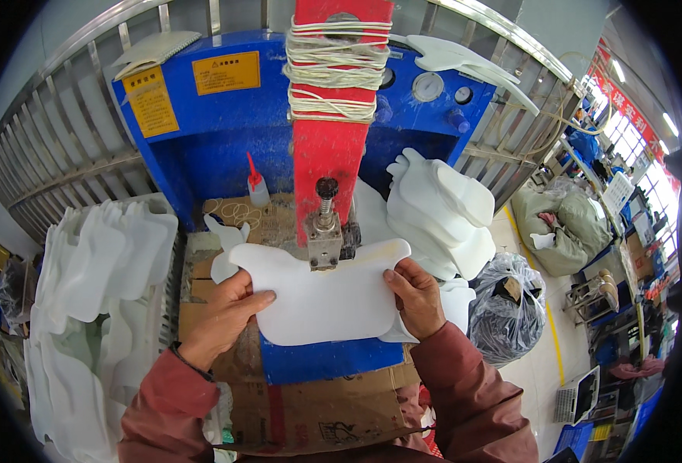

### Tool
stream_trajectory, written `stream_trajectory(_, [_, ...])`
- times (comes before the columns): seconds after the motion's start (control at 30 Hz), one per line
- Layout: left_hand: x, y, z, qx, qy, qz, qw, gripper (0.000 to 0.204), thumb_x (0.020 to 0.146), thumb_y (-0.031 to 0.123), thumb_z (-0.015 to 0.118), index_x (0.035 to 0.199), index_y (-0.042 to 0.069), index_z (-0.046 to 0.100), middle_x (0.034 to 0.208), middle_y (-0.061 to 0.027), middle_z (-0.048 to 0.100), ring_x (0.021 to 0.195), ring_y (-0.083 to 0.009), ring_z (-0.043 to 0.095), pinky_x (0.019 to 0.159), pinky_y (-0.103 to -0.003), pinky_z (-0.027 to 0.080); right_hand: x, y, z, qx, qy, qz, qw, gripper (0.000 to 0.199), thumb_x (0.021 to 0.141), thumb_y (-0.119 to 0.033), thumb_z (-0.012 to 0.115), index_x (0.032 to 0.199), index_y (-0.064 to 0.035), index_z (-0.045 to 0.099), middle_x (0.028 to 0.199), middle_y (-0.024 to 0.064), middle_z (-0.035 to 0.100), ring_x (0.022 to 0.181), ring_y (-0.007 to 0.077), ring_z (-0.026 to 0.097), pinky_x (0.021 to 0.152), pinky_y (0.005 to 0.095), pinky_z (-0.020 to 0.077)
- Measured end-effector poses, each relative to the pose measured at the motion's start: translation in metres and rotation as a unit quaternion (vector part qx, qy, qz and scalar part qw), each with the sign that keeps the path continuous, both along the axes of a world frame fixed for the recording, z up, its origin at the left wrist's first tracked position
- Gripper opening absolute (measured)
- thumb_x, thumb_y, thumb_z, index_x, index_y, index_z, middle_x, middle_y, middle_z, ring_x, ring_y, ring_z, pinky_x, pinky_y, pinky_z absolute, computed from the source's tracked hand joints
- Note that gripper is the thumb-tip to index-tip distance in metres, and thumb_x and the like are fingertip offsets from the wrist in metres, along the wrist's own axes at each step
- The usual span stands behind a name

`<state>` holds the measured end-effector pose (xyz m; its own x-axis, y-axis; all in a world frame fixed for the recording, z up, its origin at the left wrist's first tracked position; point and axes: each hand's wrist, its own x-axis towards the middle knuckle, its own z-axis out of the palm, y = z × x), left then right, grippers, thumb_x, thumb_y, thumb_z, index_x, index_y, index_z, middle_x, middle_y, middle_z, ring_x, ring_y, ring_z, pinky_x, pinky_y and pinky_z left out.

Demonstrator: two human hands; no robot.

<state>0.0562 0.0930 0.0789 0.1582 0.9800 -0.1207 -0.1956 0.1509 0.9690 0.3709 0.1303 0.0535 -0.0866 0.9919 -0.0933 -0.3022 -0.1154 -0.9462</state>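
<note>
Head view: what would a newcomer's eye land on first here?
The red press arm wound with white cord, standing mid-frame against the blue machine. Under its metal head, the left hand and right hand hold a white foam piece flat. More white pieces are stacked at left and right.

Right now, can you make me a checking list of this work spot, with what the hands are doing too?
Surface: blue machine table padded with brown cardboard.
Job's things: white foam sheet lying flat under the metal press head on the red column.
Clutter: small bottle with a red nozzle; white foam stacks at left and right.
Grips: left hand and right hand each grip an edge of the sheet.
Cables: white cord wound round the column.
Surroundings: metal railing, black plastic bag, other workstations far right.
</note>
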Motion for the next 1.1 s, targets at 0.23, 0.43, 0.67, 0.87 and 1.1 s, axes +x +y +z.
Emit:
stream_trajectory(0.23, [-0.006, 0.022, -0.011, -0.016, 0.059, -0.003, 0.998, 0.027, 0.098, 0.01, 0.069, 0.123, 0.002, 0.065, 0.104, -0.0017, 0.071, 0.081, -0.0057, 0.061, 0.07, -0.023, 0.049, 0.002, 0.015, 0.01, 0.018, -0.042, 0.0, 0.999, 0.019, 0.101, -0.012, 0.068, 0.119, -0.006, 0.07, 0.091, -0.0072, 0.066, 0.075, 0.0015, 0.053, 0.065, 0.0203, 0.0401])
stream_trajectory(0.43, [-0.023, 0.011, -0.003, -0.05, 0.049, 0.04, 0.997, 0.029, 0.098, 0.007, 0.067, 0.126, 0.002, 0.064, 0.104, -0.0037, 0.073, 0.084, -0.0087, 0.068, 0.069, -0.023, 0.053, -0.018, 0.015, 0.007, 0.014, 0.004, 0.04, 0.999, 0.021, 0.101, -0.012, 0.068, 0.121, -0.0047, 0.069, 0.096, -0.0043, 0.068, 0.081, 0.0037, 0.057, 0.072, 0.0217, 0.0449])
stream_trajectory(0.67, [-0.013, 0.0, -0.009, -0.054, 0.007, 0.034, 0.998, 0.026, 0.099, 0.012, 0.068, 0.124, 0.005, 0.065, 0.1, 0.0006, 0.071, 0.076, -0.0026, 0.06, 0.06, -0.019, 0.044, -0.006, 0.002, 0.006, -0.005, -0.02, 0.022, 1.0, 0.021, 0.101, -0.012, 0.068, 0.121, -0.0045, 0.069, 0.095, -0.0052, 0.067, 0.081, 0.0028, 0.057, 0.07, 0.021, 0.0444])
stream_trajectory(0.87, [-0.003, 0.0, -0.009, -0.056, 0.01, 0.017, 0.998, 0.025, 0.1, 0.015, 0.068, 0.123, 0.006, 0.065, 0.097, 0.0042, 0.069, 0.07, 0.001, 0.054, 0.057, -0.017, 0.039, 0.004, -0.008, 0.005, -0.006, -0.001, 0.01, 1.0, 0.022, 0.101, -0.011, 0.067, 0.122, -0.0047, 0.069, 0.098, -0.0052, 0.069, 0.081, 0.0019, 0.059, 0.069, 0.0194, 0.0441])
stream_trajectory(1.1, [0.005, 0.0, -0.014, -0.058, -0.005, -0.008, 0.998, 0.036, 0.099, 0.009, 0.067, 0.135, 0.003, 0.062, 0.109, -0.0018, 0.072, 0.085, -0.0056, 0.067, 0.061, -0.019, 0.05, 0.015, -0.017, 0.006, 0.0, 0.017, -0.004, 1.0, 0.024, 0.102, -0.012, 0.067, 0.124, -0.0041, 0.068, 0.096, -0.0055, 0.069, 0.076, 0.0008, 0.056, 0.065, 0.0187, 0.0413])
